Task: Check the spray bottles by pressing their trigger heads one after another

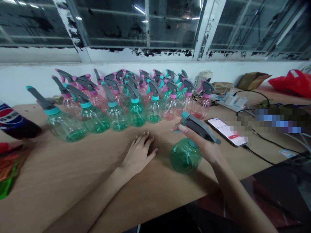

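- While our right fingers (194, 135) grasp the green spray bottle (182, 159) at its trigger head (201, 127), most of it lies below them, long axis roughly upright.
- Our left fingers (150, 141), released, rest on the surface (48, 181) left of it, apart.

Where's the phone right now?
Head view, right side: the phone lies screen-up on the table, just right of the green spray bottle in the right hand.

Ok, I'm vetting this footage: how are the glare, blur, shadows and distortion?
Head view: streaks of light reflect in the window panes; a soft shadow lies beside the left hand. Head view, left edge: the Pepsi bottle looks stretched and blurred. Head view, right: pixelated patches hide detail beside the smartphone.
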Tool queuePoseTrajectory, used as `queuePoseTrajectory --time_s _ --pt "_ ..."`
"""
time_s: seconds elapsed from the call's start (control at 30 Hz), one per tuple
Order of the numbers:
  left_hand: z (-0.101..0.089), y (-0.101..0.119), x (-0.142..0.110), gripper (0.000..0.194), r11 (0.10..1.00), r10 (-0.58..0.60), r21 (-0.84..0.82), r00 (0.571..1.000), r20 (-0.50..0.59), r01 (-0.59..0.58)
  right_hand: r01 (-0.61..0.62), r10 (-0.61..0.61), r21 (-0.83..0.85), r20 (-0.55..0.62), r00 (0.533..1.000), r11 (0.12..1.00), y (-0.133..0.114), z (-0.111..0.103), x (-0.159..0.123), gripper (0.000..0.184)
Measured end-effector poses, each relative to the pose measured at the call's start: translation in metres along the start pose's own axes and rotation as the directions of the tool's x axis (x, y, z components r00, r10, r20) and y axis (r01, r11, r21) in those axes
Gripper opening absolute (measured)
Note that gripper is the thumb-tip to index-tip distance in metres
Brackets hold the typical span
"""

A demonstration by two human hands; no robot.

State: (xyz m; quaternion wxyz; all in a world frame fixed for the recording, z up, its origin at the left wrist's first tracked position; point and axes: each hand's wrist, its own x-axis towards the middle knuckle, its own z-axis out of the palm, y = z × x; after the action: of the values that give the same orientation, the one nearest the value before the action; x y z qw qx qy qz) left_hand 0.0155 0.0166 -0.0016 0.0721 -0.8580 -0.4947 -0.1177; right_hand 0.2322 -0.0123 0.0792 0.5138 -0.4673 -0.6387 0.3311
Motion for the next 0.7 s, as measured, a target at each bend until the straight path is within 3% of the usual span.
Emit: queuePoseTrajectory --time_s 0.27,0.5,0.7 --pt "0.0002 -0.0013 0.0000 0.049 1.000 0.012 -0.025 1.000 0.003 -0.012 0.002 -0.002 0.023 -0.008 1.000 1.000 0.0042 0.0028 -0.0001 0.022" --pt "-0.0003 -0.0011 0.0000 0.049 1.000 0.009 -0.029 1.000 0.009 -0.009 0.031 -0.035 0.053 0.072 0.997 0.998 0.0017 0.0026 -0.0036 0.027" --pt "-0.0008 -0.0009 0.0002 0.048 1.000 0.005 -0.026 1.000 0.010 -0.005 0.008 -0.010 0.056 0.036 0.999 0.998 0.0000 0.0040 -0.0050 0.028"
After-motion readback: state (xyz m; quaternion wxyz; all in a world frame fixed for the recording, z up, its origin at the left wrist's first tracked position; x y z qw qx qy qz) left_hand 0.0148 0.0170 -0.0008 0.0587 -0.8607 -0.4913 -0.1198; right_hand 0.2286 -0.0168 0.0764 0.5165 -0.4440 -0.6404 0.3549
